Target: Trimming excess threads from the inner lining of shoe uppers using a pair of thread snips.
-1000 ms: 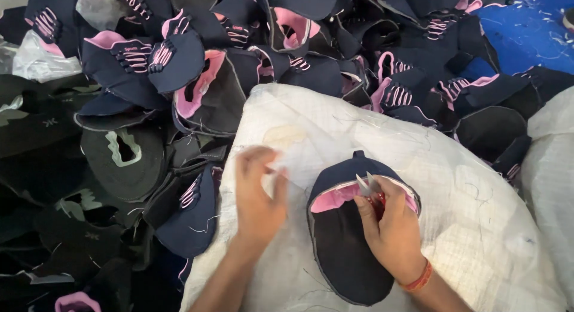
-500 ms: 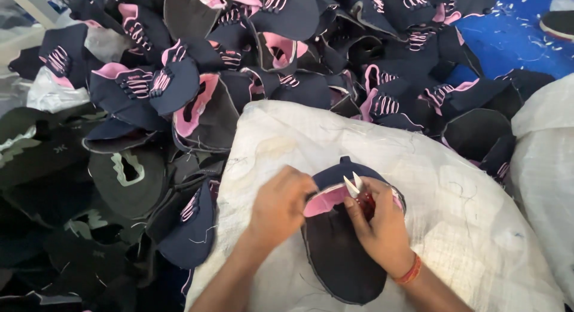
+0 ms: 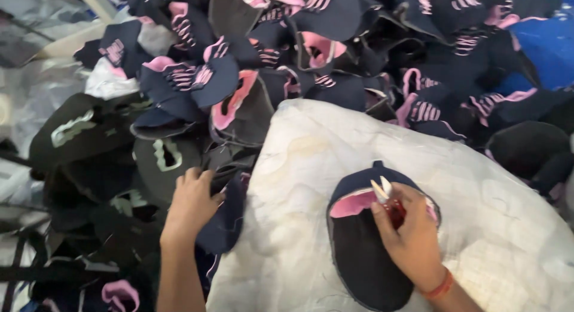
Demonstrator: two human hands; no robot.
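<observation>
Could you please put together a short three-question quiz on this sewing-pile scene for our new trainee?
1. True or false: the left hand rests on the white sack.
2. What does the right hand hold: A) a small thread snipper, B) a pen, C) a brush?
3. What colour is the lining of the navy shoe upper that lies on the sack?

Key
1. False: it reaches into the dark pile of pieces beside the sack.
2. A.
3. Pink.
</observation>
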